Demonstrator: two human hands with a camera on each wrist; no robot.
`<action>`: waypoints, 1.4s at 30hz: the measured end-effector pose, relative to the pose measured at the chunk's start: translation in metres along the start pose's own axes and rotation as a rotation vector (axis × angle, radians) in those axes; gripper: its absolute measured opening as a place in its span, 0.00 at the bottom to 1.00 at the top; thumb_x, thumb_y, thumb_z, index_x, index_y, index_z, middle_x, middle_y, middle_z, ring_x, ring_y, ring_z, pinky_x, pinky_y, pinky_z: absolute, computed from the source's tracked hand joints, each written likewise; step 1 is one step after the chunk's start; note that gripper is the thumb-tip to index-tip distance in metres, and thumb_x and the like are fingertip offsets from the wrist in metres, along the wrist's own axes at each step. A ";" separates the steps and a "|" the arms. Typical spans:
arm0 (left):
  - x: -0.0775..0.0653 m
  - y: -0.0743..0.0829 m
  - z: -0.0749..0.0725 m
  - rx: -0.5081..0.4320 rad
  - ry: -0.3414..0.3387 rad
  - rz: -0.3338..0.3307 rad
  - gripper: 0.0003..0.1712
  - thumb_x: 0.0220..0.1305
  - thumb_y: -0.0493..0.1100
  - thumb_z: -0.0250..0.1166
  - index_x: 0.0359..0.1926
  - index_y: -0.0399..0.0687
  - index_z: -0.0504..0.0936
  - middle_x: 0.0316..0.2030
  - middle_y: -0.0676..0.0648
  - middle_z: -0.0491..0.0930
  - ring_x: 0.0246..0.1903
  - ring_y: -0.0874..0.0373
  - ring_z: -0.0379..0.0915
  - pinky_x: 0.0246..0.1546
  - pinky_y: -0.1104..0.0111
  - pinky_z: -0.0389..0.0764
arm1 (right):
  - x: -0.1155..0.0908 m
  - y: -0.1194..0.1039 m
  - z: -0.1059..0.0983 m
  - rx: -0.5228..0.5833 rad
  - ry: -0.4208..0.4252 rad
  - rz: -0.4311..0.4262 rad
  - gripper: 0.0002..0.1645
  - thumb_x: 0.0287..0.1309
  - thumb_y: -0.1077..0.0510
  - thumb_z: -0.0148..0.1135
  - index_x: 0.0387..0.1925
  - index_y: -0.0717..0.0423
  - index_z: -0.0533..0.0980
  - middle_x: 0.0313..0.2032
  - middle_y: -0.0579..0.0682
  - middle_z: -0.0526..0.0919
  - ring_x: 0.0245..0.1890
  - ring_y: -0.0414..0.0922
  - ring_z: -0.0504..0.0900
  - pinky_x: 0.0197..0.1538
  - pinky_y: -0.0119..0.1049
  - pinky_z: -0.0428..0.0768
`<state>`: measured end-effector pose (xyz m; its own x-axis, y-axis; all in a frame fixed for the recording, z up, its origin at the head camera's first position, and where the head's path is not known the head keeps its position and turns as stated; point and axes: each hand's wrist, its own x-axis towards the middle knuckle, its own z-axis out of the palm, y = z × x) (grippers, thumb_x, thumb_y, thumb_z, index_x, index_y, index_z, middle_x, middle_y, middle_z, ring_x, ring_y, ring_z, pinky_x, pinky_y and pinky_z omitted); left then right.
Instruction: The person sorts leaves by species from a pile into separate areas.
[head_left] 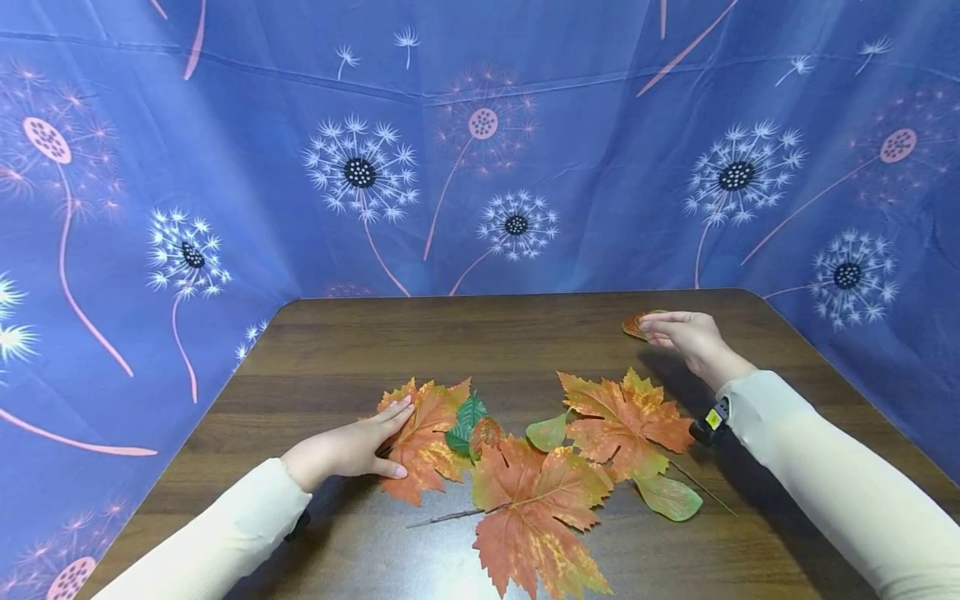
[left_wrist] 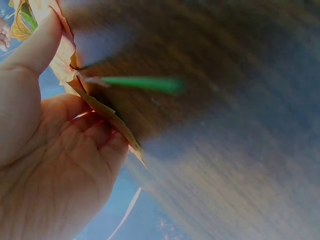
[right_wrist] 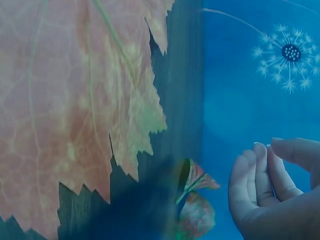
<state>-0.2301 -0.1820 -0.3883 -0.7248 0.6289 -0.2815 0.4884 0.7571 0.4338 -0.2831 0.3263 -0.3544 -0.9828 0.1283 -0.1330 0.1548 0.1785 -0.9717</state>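
Note:
My left hand (head_left: 348, 450) lies on an orange maple leaf (head_left: 435, 429) at the left of the group, fingers extended over it and thumb near its lower edge. The left wrist view shows a green-tipped stem (left_wrist: 142, 83) sticking out from this leaf. At the far right of the table, my right hand (head_left: 697, 342) is beside a small reddish leaf (head_left: 633, 326), overlapping it in the head view. In the right wrist view, a gap separates the loosely curled fingers (right_wrist: 245, 185) from the small red-green leaves (right_wrist: 197, 212), and nothing shows between thumb and fingers.
A large orange maple leaf (head_left: 536, 517) lies at the front centre, another (head_left: 626, 421) to its right. Green leaves (head_left: 467, 423) and pale green ones (head_left: 667, 497) lie among them. Blue dandelion-printed cloth (head_left: 450, 208) hangs around the brown wooden table (head_left: 450, 325).

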 end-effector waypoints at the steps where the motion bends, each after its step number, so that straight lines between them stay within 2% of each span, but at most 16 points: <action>1: 0.000 0.000 0.001 -0.002 0.001 -0.001 0.55 0.59 0.56 0.66 0.76 0.40 0.46 0.76 0.38 0.41 0.74 0.38 0.42 0.68 0.43 0.54 | -0.002 -0.001 0.001 0.014 -0.018 -0.001 0.07 0.64 0.61 0.61 0.38 0.50 0.84 0.29 0.34 0.86 0.31 0.31 0.84 0.41 0.27 0.82; 4: -0.001 0.000 0.003 -0.016 -0.005 -0.006 0.55 0.58 0.56 0.67 0.76 0.39 0.47 0.76 0.38 0.41 0.74 0.38 0.42 0.68 0.43 0.55 | -0.007 -0.002 0.006 0.050 -0.075 -0.010 0.10 0.65 0.61 0.60 0.32 0.44 0.83 0.31 0.35 0.87 0.34 0.32 0.85 0.43 0.28 0.82; 6: -0.002 0.000 0.004 -0.024 -0.011 -0.012 0.55 0.58 0.56 0.67 0.76 0.40 0.47 0.76 0.38 0.40 0.74 0.38 0.42 0.68 0.43 0.55 | -0.010 -0.002 0.010 0.059 -0.106 -0.026 0.09 0.65 0.62 0.59 0.34 0.47 0.83 0.32 0.36 0.87 0.34 0.33 0.86 0.43 0.28 0.83; 8: -0.002 0.000 0.005 -0.027 -0.016 -0.018 0.55 0.58 0.56 0.67 0.76 0.40 0.46 0.76 0.38 0.40 0.74 0.38 0.42 0.68 0.43 0.55 | -0.012 -0.002 0.014 0.071 -0.129 -0.050 0.08 0.65 0.64 0.58 0.41 0.56 0.82 0.32 0.37 0.87 0.35 0.34 0.86 0.44 0.29 0.83; 11: -0.001 0.001 0.004 -0.028 -0.019 -0.023 0.55 0.58 0.55 0.67 0.76 0.41 0.46 0.77 0.39 0.40 0.74 0.39 0.42 0.68 0.43 0.55 | -0.016 -0.004 0.021 0.064 -0.157 -0.087 0.14 0.66 0.65 0.56 0.50 0.68 0.76 0.32 0.38 0.88 0.35 0.35 0.86 0.45 0.30 0.83; 14: 0.000 0.002 0.003 -0.028 -0.022 -0.026 0.55 0.58 0.55 0.67 0.76 0.41 0.46 0.77 0.39 0.39 0.74 0.39 0.41 0.68 0.43 0.55 | -0.018 -0.007 0.027 0.057 -0.182 -0.110 0.17 0.66 0.65 0.56 0.53 0.72 0.74 0.32 0.38 0.88 0.36 0.35 0.86 0.46 0.31 0.83; 20: 0.000 0.003 0.001 -0.033 -0.014 -0.022 0.55 0.58 0.55 0.67 0.76 0.40 0.46 0.77 0.39 0.39 0.74 0.38 0.41 0.68 0.43 0.54 | -0.020 -0.011 0.037 0.092 -0.224 -0.145 0.18 0.66 0.64 0.57 0.52 0.73 0.74 0.33 0.40 0.88 0.38 0.37 0.87 0.46 0.31 0.83; 26: -0.001 0.003 0.001 -0.018 -0.004 -0.010 0.55 0.58 0.54 0.67 0.76 0.39 0.47 0.76 0.38 0.41 0.74 0.38 0.42 0.68 0.43 0.54 | -0.022 -0.014 0.040 0.084 -0.231 -0.136 0.20 0.66 0.63 0.58 0.54 0.74 0.73 0.33 0.40 0.88 0.38 0.36 0.86 0.45 0.29 0.82; 33: -0.002 0.003 -0.001 -0.010 -0.002 -0.007 0.55 0.58 0.54 0.67 0.76 0.39 0.47 0.76 0.37 0.41 0.74 0.38 0.42 0.68 0.43 0.55 | -0.026 -0.017 0.045 0.113 -0.282 -0.155 0.13 0.66 0.63 0.58 0.49 0.65 0.79 0.35 0.42 0.88 0.39 0.37 0.87 0.47 0.31 0.82; 36: -0.001 0.003 -0.001 -0.009 -0.002 -0.008 0.55 0.58 0.54 0.68 0.76 0.39 0.47 0.76 0.38 0.41 0.74 0.39 0.41 0.68 0.43 0.55 | -0.030 -0.020 0.050 0.120 -0.306 -0.157 0.16 0.66 0.63 0.58 0.52 0.67 0.77 0.36 0.42 0.88 0.41 0.38 0.86 0.49 0.32 0.82; 42: -0.001 0.003 0.001 -0.010 0.000 -0.013 0.55 0.58 0.55 0.67 0.76 0.40 0.47 0.76 0.39 0.41 0.74 0.38 0.42 0.68 0.43 0.55 | -0.035 -0.020 0.060 0.091 -0.328 -0.146 0.27 0.66 0.61 0.59 0.60 0.76 0.68 0.38 0.41 0.88 0.42 0.38 0.86 0.51 0.32 0.81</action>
<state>-0.2276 -0.1806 -0.3878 -0.7312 0.6187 -0.2872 0.4738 0.7636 0.4387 -0.2582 0.2601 -0.3417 -0.9763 -0.2141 -0.0323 0.0150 0.0821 -0.9965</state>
